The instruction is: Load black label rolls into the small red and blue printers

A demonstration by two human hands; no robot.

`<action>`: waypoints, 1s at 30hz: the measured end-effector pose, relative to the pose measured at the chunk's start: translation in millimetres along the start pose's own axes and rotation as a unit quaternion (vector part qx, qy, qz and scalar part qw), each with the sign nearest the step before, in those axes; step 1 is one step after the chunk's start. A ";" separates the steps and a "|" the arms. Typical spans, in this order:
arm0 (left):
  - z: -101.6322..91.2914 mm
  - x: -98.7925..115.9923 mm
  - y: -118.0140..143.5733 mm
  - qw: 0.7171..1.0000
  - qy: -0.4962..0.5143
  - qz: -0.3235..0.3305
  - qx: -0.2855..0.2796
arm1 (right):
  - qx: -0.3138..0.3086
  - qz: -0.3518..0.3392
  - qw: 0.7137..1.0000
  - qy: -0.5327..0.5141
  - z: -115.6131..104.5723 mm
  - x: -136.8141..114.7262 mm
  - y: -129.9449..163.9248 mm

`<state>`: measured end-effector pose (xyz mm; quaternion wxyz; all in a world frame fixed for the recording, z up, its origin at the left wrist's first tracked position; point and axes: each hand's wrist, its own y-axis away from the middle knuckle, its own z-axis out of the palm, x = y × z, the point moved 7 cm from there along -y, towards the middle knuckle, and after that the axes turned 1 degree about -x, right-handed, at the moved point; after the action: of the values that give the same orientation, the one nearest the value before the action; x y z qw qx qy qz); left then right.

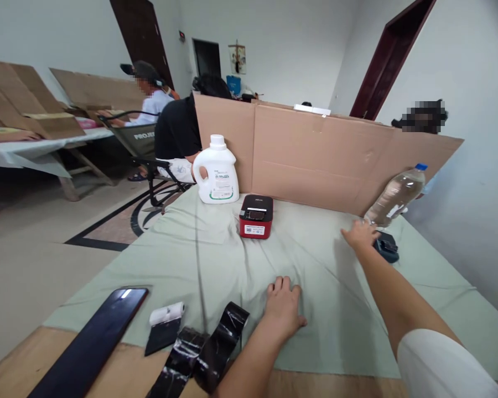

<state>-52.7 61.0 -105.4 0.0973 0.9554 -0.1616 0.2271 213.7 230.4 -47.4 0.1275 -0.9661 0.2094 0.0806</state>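
Note:
On the pale green cloth, my left hand lies palm down with its fingers apart, holding nothing. My right hand reaches out at the right with spread fingers, close to the base of a clear plastic bottle with a blue cap. Whether the fingertips touch the bottle, I cannot tell. Just right of that hand sits a small dark device, partly covered by it. A red and black box-shaped device with a white label stands farther back, between a white jug and my hands.
A cardboard panel stands along the far edge. Front left lie a long dark glossy object, a white roll with a black flap and black shiny strips. People sit beyond the panel and at another table.

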 end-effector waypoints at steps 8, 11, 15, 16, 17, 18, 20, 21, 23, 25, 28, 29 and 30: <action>-2.5 -4.0 -4.5 0.998 0.048 -0.015 0.023 | -0.039 0.147 0.987 -0.044 20.6 145.3 13.9; -2.6 -7.8 -11.1 0.985 0.159 -0.015 0.063 | -0.028 0.067 0.991 -0.111 26.3 115.0 40.8; 10.4 -9.4 -17.6 0.909 0.410 -0.016 0.070 | 0.007 -0.156 0.959 -0.237 11.8 42.9 113.6; 15.9 -7.7 -18.0 0.875 0.481 -0.015 0.054 | 0.017 -0.191 0.950 -0.248 6.5 27.6 136.8; 21.3 -4.7 -17.7 0.835 0.549 -0.011 0.033 | 0.020 -0.221 0.942 -0.252 2.6 13.1 160.4; 26.2 -1.1 -16.8 0.793 0.609 -0.006 0.008 | 0.026 -0.237 0.937 -0.253 -1.0 1.5 182.7; 31.8 3.7 -14.6 0.716 0.698 0.001 -0.027 | 0.024 -0.252 0.933 -0.257 -3.2 -15.8 220.9; 32.4 3.4 -13.8 0.691 0.722 -0.001 -0.030 | 0.015 -0.254 0.930 -0.264 -1.9 -21.2 235.5; 29.1 -3.3 -13.8 0.679 0.734 -0.009 0.003 | -0.015 -0.258 0.922 -0.288 3.6 -26.8 253.9; 22.3 -11.5 -14.7 0.690 0.721 -0.012 0.056 | -0.051 -0.262 0.904 -0.334 9.4 -26.5 257.1; 18.6 -9.5 -16.1 0.685 0.725 0.007 0.070 | -0.099 -0.209 0.859 -0.457 15.0 -16.0 238.7; 20.5 -4.6 -16.1 0.678 0.733 0.016 0.051 | -0.124 -0.177 0.837 -0.503 17.9 -11.9 230.9; 23.5 1.0 -15.7 0.671 0.741 0.023 0.030 | -0.153 -0.145 0.812 -0.544 21.4 -8.8 224.6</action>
<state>-36.9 69.2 -127.3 0.1512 0.4717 -0.0515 0.8672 108.2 42.2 -113.8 0.0808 -0.7908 -0.0516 0.6045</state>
